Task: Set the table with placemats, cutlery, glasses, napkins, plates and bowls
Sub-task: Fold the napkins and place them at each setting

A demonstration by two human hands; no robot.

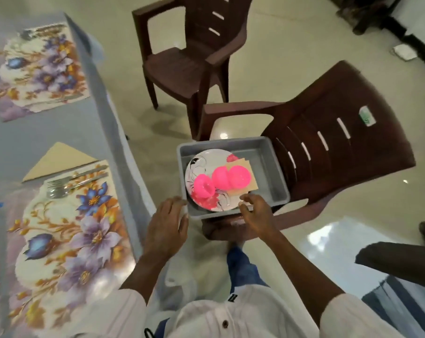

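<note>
Grey rectangular plastic tub (267,154) sits on the seat of a brown plastic armchair (340,147), just right of the counter (48,132), which has a grey-blue cloth. Inside the tub: round white plate with red and black flower print (201,162), lying flat toward the tub's left side. Three bright pink plastic bowls (239,175) are on or over the plate, one tipped on its side with its mouth showing. A small stack of tan paper napkins (254,184) lies under the right-hand bowls. Left hand (167,223) is at the tub's near left corner, fingers fairly straight and loosely spread, fingertips against the rim. Right hand (255,211) is at the near rim, fingers bent down onto the edge; too blurred to tell if it grips. On the counter, the near floral placemat with purple and blue flowers (67,240) carries a steel fork (58,183), a steel spoon (58,192) and a steel knife (92,170), close together on its far edge. A tan napkin folded into a triangle (58,159) lies just beyond them. A second floral placemat (41,69) lies farther along the counter, with blurred cutlery at its far edge. A second brown plastic armchair (187,64) stands on the glossy cream floor (292,57) beyond the first.
</note>
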